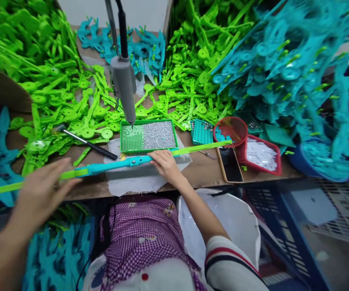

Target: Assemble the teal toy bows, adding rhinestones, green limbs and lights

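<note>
A long, thin plastic piece, teal in the middle with lime green arms at both ends, stretches across the front of the bench. My right hand is closed on it right of its middle, fingers over the top. Around the left green arm is my left hand, smeared by motion, its thumb and fingers on either side of the strip; whether it grips cannot be made out. Just behind the piece, a grey electric screwdriver hangs with its bit over a green tray of small metal screws.
Lime green parts and teal parts are heaped behind. A hammer lies left of the tray. To the right are a phone, a red bin of white pieces and a blue basin of teal pieces.
</note>
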Tool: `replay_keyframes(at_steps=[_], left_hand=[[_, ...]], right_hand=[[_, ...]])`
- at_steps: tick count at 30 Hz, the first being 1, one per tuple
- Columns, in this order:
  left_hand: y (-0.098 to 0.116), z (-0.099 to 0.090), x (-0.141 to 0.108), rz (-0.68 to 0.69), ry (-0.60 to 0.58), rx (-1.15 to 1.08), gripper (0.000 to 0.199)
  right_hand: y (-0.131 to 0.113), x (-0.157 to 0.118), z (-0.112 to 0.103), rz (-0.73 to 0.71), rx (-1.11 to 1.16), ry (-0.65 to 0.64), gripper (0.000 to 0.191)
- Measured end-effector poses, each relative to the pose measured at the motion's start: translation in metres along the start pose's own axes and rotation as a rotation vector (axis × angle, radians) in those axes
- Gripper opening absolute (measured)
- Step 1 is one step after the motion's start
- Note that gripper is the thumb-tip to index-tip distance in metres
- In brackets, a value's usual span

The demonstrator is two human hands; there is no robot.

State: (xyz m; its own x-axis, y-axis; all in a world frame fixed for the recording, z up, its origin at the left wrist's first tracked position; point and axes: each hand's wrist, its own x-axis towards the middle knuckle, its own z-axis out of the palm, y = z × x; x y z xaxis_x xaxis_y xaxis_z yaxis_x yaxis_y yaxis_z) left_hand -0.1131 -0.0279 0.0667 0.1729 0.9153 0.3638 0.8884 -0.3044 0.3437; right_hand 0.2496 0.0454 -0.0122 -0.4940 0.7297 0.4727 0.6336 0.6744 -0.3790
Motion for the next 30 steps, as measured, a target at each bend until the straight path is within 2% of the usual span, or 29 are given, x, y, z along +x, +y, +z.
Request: replay_keyframes(at_steps=[2, 4, 6, 8, 13, 16, 20, 23, 25, 28, 30], left_hand=[[0.034, 0.042, 0.01, 0.138, -0.018, -0.003, 0.051], [0.053, 0.079, 0.018, 0.208, -0.023, -0.035, 0.04], [0.059, 0.103, 0.022, 0.194, -0.002, -0.01, 0.03], [0.059, 0.113, 0.023, 0.176, 0.019, 0.016, 0.028], [0.058, 0.11, 0.029, 0.157, -0.027, 0.012, 0.028], [0.054, 0.101, 0.031, 0.129, -0.048, -0.006, 0.028], [0.03, 0.077, 0.019, 0.055, -0.024, 0.096, 0.036], [0.005, 0.061, 0.011, 0.007, -0.091, 0.145, 0.033], [-0.003, 0.055, 0.01, 0.02, -0.122, 0.154, 0.032], [0.006, 0.045, 0.011, 0.07, -0.13, 0.163, 0.033], [0.019, 0.036, 0.014, 0.027, -0.146, 0.191, 0.037]], right_hand=[[0.004, -0.002, 0.0, -0.029, 0.003, 0.013, 0.035], [0.006, -0.005, 0.0, -0.051, 0.004, 0.029, 0.034], [0.009, -0.009, 0.0, -0.083, 0.007, 0.071, 0.033], [0.012, -0.012, 0.0, -0.124, 0.013, 0.116, 0.03], [0.019, -0.008, 0.001, -0.128, -0.029, 0.101, 0.028], [0.017, -0.002, -0.001, -0.132, -0.053, 0.087, 0.028], [0.016, 0.002, -0.002, -0.153, -0.065, 0.09, 0.027], [0.017, 0.004, 0.001, -0.164, -0.098, 0.115, 0.028], [0.015, 0.005, -0.001, -0.155, -0.137, 0.135, 0.03], [0.006, 0.005, -0.015, -0.122, -0.204, 0.156, 0.03], [-0.001, 0.007, -0.03, -0.103, -0.262, 0.151, 0.028]])
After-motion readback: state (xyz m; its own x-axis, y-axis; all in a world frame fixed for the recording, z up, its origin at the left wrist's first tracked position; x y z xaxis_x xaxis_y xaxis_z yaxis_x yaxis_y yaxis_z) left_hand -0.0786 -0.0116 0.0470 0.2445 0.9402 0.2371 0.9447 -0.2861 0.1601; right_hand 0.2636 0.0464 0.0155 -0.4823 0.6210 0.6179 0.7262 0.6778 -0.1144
